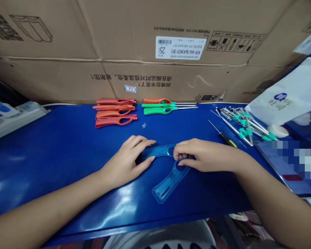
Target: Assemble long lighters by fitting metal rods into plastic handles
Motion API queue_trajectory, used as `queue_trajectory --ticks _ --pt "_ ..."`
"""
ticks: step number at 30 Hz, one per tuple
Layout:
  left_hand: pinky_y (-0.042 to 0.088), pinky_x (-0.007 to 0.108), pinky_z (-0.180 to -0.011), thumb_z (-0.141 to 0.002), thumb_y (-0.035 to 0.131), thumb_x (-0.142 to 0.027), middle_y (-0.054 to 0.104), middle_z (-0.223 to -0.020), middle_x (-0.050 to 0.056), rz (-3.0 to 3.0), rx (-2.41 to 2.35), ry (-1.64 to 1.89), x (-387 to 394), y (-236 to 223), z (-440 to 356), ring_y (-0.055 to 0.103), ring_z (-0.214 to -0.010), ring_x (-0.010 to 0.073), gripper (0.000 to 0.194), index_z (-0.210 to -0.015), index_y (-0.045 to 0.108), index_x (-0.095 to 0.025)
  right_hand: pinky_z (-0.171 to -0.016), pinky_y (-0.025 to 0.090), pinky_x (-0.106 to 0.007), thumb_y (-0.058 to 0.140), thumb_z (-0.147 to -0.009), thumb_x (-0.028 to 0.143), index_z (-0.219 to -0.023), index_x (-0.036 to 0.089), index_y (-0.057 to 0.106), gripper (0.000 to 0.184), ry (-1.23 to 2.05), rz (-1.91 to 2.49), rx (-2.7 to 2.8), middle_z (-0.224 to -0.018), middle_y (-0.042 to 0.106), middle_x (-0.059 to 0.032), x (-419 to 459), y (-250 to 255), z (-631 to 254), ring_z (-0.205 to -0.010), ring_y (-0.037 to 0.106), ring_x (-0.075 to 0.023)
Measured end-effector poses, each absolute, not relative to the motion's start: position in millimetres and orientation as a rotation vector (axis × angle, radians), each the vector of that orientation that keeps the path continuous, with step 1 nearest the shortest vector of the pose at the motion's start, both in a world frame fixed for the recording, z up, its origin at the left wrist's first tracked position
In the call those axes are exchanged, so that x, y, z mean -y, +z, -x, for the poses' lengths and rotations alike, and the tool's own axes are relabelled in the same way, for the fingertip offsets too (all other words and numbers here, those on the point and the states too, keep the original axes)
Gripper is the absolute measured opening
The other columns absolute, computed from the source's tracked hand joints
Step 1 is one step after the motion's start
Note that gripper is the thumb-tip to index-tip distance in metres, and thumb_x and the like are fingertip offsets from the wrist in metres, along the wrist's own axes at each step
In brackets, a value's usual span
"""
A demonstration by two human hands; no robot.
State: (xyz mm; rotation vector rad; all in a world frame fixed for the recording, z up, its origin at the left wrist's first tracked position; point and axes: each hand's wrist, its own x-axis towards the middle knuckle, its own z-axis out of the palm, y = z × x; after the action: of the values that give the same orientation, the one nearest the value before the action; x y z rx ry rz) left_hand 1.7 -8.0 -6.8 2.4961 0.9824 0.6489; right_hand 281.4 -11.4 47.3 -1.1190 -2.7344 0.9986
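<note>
Two translucent blue lighter casing halves lie in front of me with their inner sides up. My left hand [131, 157] spans the far end of the upper casing half [160, 151], thumb on one edge and fingers on the other. At that half's trigger-ring end, the fingers of my right hand [200, 154] are bent in a pinch. The lower casing half [164, 186] slants toward me, its ring end under my right thumb. My right fingertips partly hide what they pinch, so any small part there cannot be made out.
Red and orange lighter casings [115, 120] lie at the back, beside assembled lighters [159, 110] with metal tubes. Tiny pale pieces [144, 125] sit nearby. To the right are a screwdriver [224, 138], a pile of metal tubes [245, 126] and a white bag [282, 93]. Behind stands a cardboard box [67, 79].
</note>
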Motion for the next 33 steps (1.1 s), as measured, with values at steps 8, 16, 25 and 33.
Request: queue_trajectory --ticks 8,16,25,33 --pt "0.044 0.046 -0.105 -0.091 0.07 -0.045 0.065 -0.128 0.01 -2.628 -0.794 0.567 15 3 -2 0.057 -0.122 0.0284 0.05 -0.134 0.058 -0.023 -0.061 0.032 -0.027 0.07 -0.09 0.026 -0.08 0.021 0.058 0.017 0.682 1.255 2.814 -0.083 0.063 0.0015 11 48 -279 -0.07 0.053 -0.0137" --pt "0.047 0.045 -0.1 -0.091 0.065 -0.032 0.069 -0.123 0.009 -2.607 -0.81 0.564 13 0 -2 0.06 -0.116 0.0268 0.04 -0.13 0.062 -0.023 -0.067 0.04 -0.029 0.061 -0.099 0.031 -0.107 0.023 0.064 0.012 0.531 1.219 2.848 -0.111 0.063 -0.0029 8 41 -283 -0.085 0.062 -0.0173" --pt "0.05 0.043 -0.099 -0.098 0.059 -0.029 0.069 -0.117 0.008 -2.552 -0.89 0.64 6 -5 0 0.063 -0.111 0.0231 0.023 -0.118 0.069 -0.022 -0.065 0.039 -0.029 0.06 -0.099 0.032 -0.099 0.022 0.065 0.012 0.434 1.224 2.867 -0.105 0.064 -0.0026 6 39 -282 -0.08 0.061 -0.0169" --pt "0.052 0.046 -0.108 -0.097 0.059 -0.03 0.068 -0.133 0.011 -2.68 -0.749 0.6 12 -3 -1 0.063 -0.125 0.0265 0.039 -0.136 0.062 -0.022 -0.073 0.044 -0.031 0.059 -0.099 0.029 -0.106 0.021 0.066 0.012 0.4 1.21 2.843 -0.107 0.066 -0.0055 5 40 -280 -0.093 0.064 -0.0215"
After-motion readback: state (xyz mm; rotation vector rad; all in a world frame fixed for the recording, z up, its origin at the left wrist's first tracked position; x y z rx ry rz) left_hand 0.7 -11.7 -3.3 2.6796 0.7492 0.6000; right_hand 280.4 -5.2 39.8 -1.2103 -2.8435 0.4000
